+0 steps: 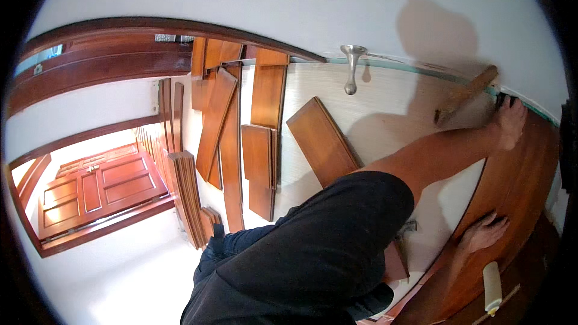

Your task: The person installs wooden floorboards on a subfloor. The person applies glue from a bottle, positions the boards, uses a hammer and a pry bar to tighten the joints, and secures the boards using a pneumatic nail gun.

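Hand (484, 233) flat on laid wooden flooring strip (512, 186) along wall; bare foot (509, 123) beside wood offcut (466, 93); loose floorboards (265, 138) scattered on underlay (385, 102); white cylinder (492, 287) near hand.

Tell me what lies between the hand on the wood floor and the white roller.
Nothing but bare brown floorboard lies between the right hand and the white roller, as the head view shows.

Bright daylight, hard shadows, fisheye-bent edges.
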The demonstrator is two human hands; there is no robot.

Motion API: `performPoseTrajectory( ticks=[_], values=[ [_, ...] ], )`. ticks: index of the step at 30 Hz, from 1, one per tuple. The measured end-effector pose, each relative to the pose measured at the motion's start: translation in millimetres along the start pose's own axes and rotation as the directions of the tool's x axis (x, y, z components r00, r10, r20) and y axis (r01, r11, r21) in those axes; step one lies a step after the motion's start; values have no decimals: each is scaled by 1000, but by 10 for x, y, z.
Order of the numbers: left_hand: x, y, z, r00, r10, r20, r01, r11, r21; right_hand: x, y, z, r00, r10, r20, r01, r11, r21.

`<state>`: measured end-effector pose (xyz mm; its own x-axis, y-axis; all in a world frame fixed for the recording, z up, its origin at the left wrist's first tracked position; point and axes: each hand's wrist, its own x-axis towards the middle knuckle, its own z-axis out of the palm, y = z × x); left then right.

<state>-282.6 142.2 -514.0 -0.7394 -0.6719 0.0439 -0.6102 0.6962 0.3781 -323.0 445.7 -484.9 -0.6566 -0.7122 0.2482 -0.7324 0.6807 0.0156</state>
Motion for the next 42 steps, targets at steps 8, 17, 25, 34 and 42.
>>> performPoseTrajectory(
  ticks=[8,17,25,34,42],
  values=[
    [-228,-53,-350,998,51,-42,-42,981,188,363,149,-294,971,-232,65,229,972,43],
    [-268,-115,-583,977,109,-181,-65,971,232,21,-638,-368,986,163,20,-164,975,153],
    [-316,-141,-483,970,72,-231,-39,989,143,12,-691,-436,963,202,181,-218,973,76],
    [-223,-50,-678,999,11,-32,-4,976,219,5,-500,-583,967,131,219,-185,950,250],
    [-195,100,-557,931,340,-137,-316,934,169,-927,653,-565,945,296,139,-304,952,36]
  ],
)
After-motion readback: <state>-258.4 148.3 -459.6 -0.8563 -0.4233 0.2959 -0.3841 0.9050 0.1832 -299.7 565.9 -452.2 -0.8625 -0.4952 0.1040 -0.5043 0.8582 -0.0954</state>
